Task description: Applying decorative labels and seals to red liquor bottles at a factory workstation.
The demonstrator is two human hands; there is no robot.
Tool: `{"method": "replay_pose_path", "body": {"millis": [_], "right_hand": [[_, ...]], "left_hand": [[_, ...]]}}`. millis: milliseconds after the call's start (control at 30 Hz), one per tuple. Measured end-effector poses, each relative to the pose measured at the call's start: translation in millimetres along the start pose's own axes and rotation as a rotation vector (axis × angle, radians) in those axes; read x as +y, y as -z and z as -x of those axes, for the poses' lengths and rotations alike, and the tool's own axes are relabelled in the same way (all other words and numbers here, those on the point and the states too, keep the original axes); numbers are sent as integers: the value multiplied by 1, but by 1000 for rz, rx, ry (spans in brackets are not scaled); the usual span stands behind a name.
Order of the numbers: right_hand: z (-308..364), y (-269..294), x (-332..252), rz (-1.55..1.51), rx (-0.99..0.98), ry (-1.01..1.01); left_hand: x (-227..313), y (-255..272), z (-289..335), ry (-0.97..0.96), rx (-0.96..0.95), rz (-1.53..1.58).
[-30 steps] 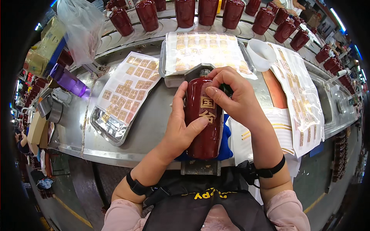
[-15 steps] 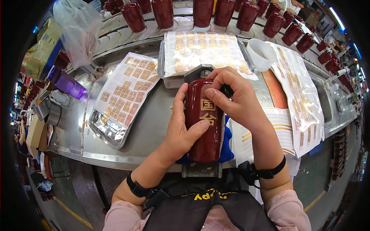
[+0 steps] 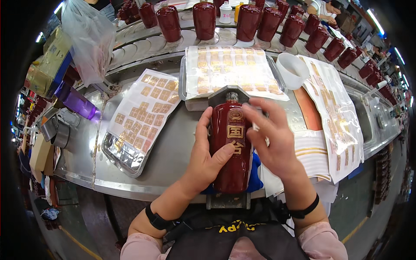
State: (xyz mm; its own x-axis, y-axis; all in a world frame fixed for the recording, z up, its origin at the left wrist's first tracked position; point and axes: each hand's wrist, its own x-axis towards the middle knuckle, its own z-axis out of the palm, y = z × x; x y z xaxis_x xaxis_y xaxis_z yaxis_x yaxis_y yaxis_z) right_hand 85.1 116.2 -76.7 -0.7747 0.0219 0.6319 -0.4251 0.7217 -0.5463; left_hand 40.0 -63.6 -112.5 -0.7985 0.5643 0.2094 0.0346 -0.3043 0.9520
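A dark red glazed bottle (image 3: 229,171) with gold characters and a round gold emblem lies in a grey metal cradle (image 3: 228,201), its neck pointing away from me. My left hand (image 3: 203,162) grips its left side, thumb resting across the front near the lower gold character. Beside the upper right of the bottle, my right hand (image 3: 277,145) is open and slightly smeared by motion; no object shows between its fingers. Blue cloth (image 3: 255,175) peeks out under the bottle on the right.
Sheets of gold stickers lie on a left tray (image 3: 125,162), on a middle tray (image 3: 183,82) and at the right (image 3: 331,104). A white plastic cup (image 3: 291,71) stands behind my right hand. Red bottles (image 3: 204,21) line the conveyor. A purple bottle (image 3: 78,102) leans at left.
My right hand has lifted off the bottle's upper part and shifted right, uncovering the round emblem. My left hand keeps its grip. The conveyor bottles have shifted in view.
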Motion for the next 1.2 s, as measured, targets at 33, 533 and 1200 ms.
{"method": "replay_pose_path", "body": {"millis": [33,533,1200], "right_hand": [[5,1,-5,59,-89,68],[10,-4,-9,120,-123,57],[11,-7,-11,126,-104,19]], "left_hand": [[0,1,0,-2,2,-2],[-1,-1,1,-19,4,-8],[2,5,-38,105,83,102]]}}
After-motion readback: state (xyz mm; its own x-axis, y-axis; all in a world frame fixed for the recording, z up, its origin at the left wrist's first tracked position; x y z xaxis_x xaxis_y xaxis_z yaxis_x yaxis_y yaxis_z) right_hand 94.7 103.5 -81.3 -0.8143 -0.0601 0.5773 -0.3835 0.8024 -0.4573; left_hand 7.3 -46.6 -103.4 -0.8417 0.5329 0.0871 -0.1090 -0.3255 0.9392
